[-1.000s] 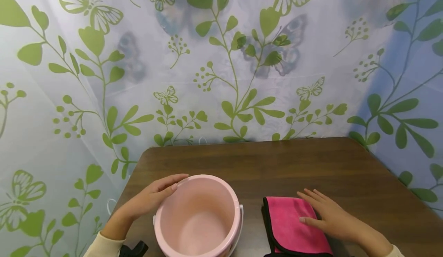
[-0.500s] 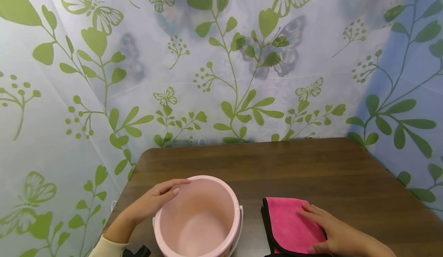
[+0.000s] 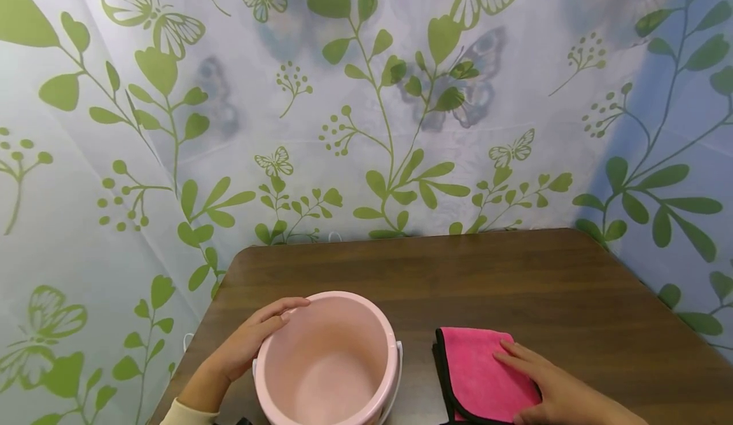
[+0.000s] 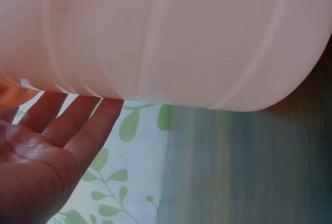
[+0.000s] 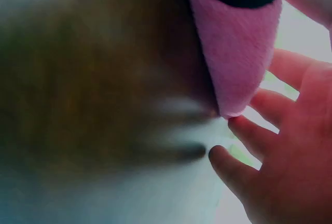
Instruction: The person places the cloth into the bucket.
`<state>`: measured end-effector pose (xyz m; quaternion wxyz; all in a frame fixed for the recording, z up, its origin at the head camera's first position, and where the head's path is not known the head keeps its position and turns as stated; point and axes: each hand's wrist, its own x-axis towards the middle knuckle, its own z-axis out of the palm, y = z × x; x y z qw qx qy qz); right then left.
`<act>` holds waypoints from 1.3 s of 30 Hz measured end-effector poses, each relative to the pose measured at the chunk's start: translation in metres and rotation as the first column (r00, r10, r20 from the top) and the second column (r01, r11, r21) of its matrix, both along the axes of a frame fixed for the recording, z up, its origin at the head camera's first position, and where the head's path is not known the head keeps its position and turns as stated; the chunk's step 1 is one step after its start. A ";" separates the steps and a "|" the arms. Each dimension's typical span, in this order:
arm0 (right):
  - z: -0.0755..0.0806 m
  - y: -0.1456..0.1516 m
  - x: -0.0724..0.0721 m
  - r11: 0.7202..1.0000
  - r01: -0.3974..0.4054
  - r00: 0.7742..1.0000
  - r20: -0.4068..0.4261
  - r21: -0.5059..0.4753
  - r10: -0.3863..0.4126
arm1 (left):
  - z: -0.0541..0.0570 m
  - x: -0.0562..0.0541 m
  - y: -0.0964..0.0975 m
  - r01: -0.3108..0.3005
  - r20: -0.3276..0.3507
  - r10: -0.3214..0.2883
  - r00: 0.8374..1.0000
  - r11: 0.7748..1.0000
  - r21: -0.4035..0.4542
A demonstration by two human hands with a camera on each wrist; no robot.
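A pink bucket (image 3: 326,320) stands on the table's near left, its opening turned toward me and its inside bare. My left hand (image 3: 246,345) rests against its left outer side, with fingers reaching up to the rim. In the left wrist view, those fingers (image 4: 88,133) stretch out relaxed along the bucket's wall (image 4: 171,42). To the bucket's right lies a folded bright pink cloth (image 3: 481,368) with black edging. My right hand (image 3: 561,383) lies at the cloth's right side, touching it. The right wrist view shows the fingers (image 5: 254,133) spread along the cloth's edge (image 5: 236,53).
Dark wood-grain tabletop (image 3: 458,272) extends behind both things to a rounded back edge. A white bucket handle (image 3: 394,380) hangs down on the right side. Behind the table hangs a white curtain (image 3: 321,177) printed with green leaves and butterflies.
My right hand has come down from over the cloth to its right side, its fingers drawing closer to it. My left hand has slid slightly down the bucket's side. Bucket and cloth stay put.
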<state>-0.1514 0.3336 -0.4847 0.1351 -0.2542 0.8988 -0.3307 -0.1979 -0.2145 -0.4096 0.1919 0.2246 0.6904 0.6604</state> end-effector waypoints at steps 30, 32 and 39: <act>0.013 -0.008 -0.005 0.976 0.138 0.981 -0.155 0.166 -0.113 | -0.008 0.002 0.002 0.007 -0.034 -0.004 0.999 0.995 0.099; 0.014 -0.008 -0.005 0.980 0.138 0.980 -0.162 0.141 -0.115 | -0.008 0.002 0.001 0.002 -0.035 0.001 0.999 0.995 0.098; 0.025 -0.010 -0.004 0.985 0.160 0.964 -0.225 0.058 -0.143 | -0.008 0.002 0.001 0.001 -0.038 0.003 0.999 0.995 0.103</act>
